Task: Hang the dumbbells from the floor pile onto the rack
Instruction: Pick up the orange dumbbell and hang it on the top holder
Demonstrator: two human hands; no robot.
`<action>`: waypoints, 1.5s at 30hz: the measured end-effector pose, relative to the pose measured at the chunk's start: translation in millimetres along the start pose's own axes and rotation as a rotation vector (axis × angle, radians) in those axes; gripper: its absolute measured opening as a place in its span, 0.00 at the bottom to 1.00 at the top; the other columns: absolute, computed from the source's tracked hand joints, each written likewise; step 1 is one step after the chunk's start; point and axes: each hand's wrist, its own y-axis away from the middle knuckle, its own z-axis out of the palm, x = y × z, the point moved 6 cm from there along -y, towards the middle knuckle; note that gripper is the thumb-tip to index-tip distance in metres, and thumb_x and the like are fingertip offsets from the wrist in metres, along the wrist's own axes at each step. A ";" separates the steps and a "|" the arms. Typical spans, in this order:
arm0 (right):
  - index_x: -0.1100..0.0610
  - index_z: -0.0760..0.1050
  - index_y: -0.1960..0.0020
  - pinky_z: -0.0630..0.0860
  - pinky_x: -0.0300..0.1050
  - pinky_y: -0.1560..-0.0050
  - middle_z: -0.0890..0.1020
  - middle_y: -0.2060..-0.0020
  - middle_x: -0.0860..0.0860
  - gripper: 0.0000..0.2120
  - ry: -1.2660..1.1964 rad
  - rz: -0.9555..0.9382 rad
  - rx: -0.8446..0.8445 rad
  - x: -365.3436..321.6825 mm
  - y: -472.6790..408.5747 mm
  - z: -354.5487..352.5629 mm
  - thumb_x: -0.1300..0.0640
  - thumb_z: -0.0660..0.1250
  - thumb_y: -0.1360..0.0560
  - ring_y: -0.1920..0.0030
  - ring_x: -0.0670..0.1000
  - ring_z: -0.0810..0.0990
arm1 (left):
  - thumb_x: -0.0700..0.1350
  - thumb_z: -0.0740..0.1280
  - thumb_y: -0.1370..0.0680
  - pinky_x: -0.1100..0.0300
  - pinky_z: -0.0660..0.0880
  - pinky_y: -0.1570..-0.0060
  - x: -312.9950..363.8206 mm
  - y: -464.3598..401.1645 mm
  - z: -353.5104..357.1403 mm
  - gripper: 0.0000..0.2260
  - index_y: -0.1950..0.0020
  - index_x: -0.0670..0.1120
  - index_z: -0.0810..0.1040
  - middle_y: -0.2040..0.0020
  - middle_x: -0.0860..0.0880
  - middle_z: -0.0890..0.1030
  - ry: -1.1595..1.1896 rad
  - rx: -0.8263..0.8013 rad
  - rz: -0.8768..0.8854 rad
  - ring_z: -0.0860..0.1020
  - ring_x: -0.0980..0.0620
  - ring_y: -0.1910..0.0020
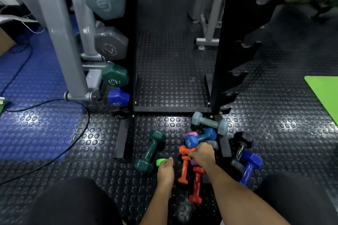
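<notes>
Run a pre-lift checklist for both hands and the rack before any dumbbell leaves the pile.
1. Left hand has a firm hold on the green dumbbell: cannot tell; fingers cover most of it.
2. Right hand grips an orange dumbbell: ok; fingers curl over it.
3. That dumbbell is free of others: not ok; it lies against the blue dumbbell and a second orange dumbbell.
4. Free notches on the rack's right side: ok; they show empty.
5. Floor path to the rack: ok.
</notes>
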 end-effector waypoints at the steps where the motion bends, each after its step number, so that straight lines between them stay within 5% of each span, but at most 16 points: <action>1: 0.55 0.76 0.67 0.69 0.32 0.83 0.76 0.83 0.41 0.20 0.030 -0.037 0.000 -9.9 6.8 -3.4 0.44 0.82 0.34 0.83 0.37 0.74 | 0.50 0.62 0.16 0.51 0.74 0.40 1.0 2.4 -0.8 0.12 0.41 0.44 0.79 0.42 0.45 0.81 0.042 -0.005 -0.019 0.78 0.44 0.41; 3: 0.58 0.73 0.68 0.61 0.30 0.85 0.73 0.84 0.45 0.22 0.090 -0.096 -0.002 -27.2 12.8 -5.8 0.46 0.81 0.32 0.85 0.37 0.70 | 0.45 0.62 0.17 0.56 0.72 0.54 6.9 6.8 -0.5 0.06 0.52 0.48 0.77 0.50 0.46 0.80 0.133 -0.012 -0.053 0.78 0.45 0.48; 5: 0.61 0.79 0.65 0.66 0.30 0.79 0.76 0.77 0.46 0.22 0.127 -0.196 -0.002 -46.9 18.5 -4.2 0.43 0.80 0.35 0.80 0.39 0.73 | 0.43 0.62 0.17 0.56 0.71 0.59 17.1 12.0 -2.8 0.05 0.51 0.48 0.77 0.51 0.46 0.80 0.216 -0.013 -0.055 0.78 0.46 0.51; 7: 0.60 0.83 0.62 0.70 0.34 0.70 0.80 0.71 0.48 0.27 0.146 -0.299 0.017 -64.6 25.2 -2.4 0.36 0.76 0.44 0.72 0.42 0.76 | 0.42 0.63 0.17 0.54 0.73 0.55 31.7 15.6 -5.4 0.05 0.46 0.45 0.78 0.51 0.44 0.82 0.321 -0.010 -0.044 0.80 0.44 0.51; 11: 0.53 0.80 0.63 0.75 0.43 0.63 0.81 0.71 0.46 0.11 0.104 -0.454 0.059 -97.1 36.9 -2.9 0.52 0.80 0.37 0.71 0.41 0.75 | 0.41 0.64 0.18 0.54 0.77 0.59 69.7 19.0 -15.3 0.06 0.45 0.41 0.80 0.54 0.42 0.84 0.512 0.004 -0.005 0.82 0.45 0.58; 15: 0.47 0.78 0.57 0.76 0.40 0.61 0.83 0.65 0.46 0.13 0.112 -0.627 0.070 -132.8 53.7 -11.2 0.48 0.79 0.37 0.66 0.41 0.79 | 0.41 0.67 0.19 0.54 0.80 0.59 117.3 26.3 -25.7 0.07 0.48 0.37 0.81 0.57 0.42 0.86 0.645 -0.028 0.073 0.84 0.47 0.61; 19: 0.48 0.81 0.50 0.79 0.43 0.54 0.82 0.58 0.44 0.18 0.104 -0.826 0.127 -171.4 81.3 -30.0 0.48 0.81 0.37 0.57 0.43 0.81 | 0.39 0.70 0.21 0.51 0.80 0.49 170.4 50.4 -41.4 0.10 0.44 0.34 0.81 0.51 0.36 0.85 0.750 -0.081 0.156 0.85 0.42 0.52; 21: 0.50 0.82 0.48 0.79 0.41 0.53 0.82 0.57 0.43 0.20 0.095 -0.918 0.150 -192.9 99.3 -40.7 0.50 0.83 0.37 0.57 0.42 0.81 | 0.38 0.71 0.22 0.53 0.81 0.54 197.2 69.4 -48.8 0.10 0.43 0.33 0.81 0.53 0.37 0.85 0.774 -0.102 0.194 0.85 0.43 0.56; 28: 0.53 0.84 0.43 0.81 0.46 0.50 0.83 0.52 0.43 0.19 -0.041 -1.278 0.141 -279.4 182.7 -90.1 0.50 0.81 0.31 0.51 0.44 0.84 | 0.34 0.69 0.22 0.57 0.82 0.66 305.3 146.0 -88.9 0.12 0.39 0.33 0.79 0.57 0.38 0.85 0.790 -0.059 0.479 0.84 0.48 0.65; 35: 0.48 0.83 0.41 0.81 0.40 0.48 0.84 0.50 0.40 0.13 -0.146 -1.436 0.275 -380.2 257.6 -165.7 0.53 0.77 0.26 0.50 0.42 0.84 | 0.38 0.67 0.19 0.55 0.82 0.63 418.0 248.6 -140.2 0.13 0.35 0.38 0.77 0.48 0.37 0.85 0.847 -0.025 0.815 0.84 0.39 0.49; 39: 0.53 0.84 0.43 0.81 0.36 0.53 0.86 0.52 0.45 0.11 -0.290 -1.489 0.381 -447.5 302.3 -211.2 0.60 0.76 0.25 0.55 0.42 0.84 | 0.39 0.66 0.19 0.59 0.78 0.72 477.4 318.0 -165.3 0.05 0.46 0.39 0.79 0.65 0.46 0.83 0.823 -0.026 1.020 0.82 0.51 0.69; 41: 0.53 0.82 0.41 0.80 0.33 0.52 0.85 0.50 0.47 0.12 -0.337 -1.512 0.404 -481.1 323.6 -231.0 0.59 0.75 0.24 0.53 0.42 0.83 | 0.40 0.66 0.18 0.62 0.79 0.70 505.9 351.2 -175.1 0.05 0.47 0.39 0.79 0.65 0.47 0.82 0.821 -0.042 1.096 0.81 0.55 0.72; 45: 0.53 0.76 0.31 0.81 0.50 0.41 0.80 0.39 0.49 0.23 -0.327 -1.536 0.497 -540.4 359.7 -268.3 0.54 0.74 0.24 0.43 0.46 0.80 | 0.39 0.68 0.19 0.62 0.77 0.73 574.3 404.6 -195.3 0.03 0.49 0.40 0.79 0.63 0.44 0.82 0.806 -0.016 1.227 0.81 0.55 0.73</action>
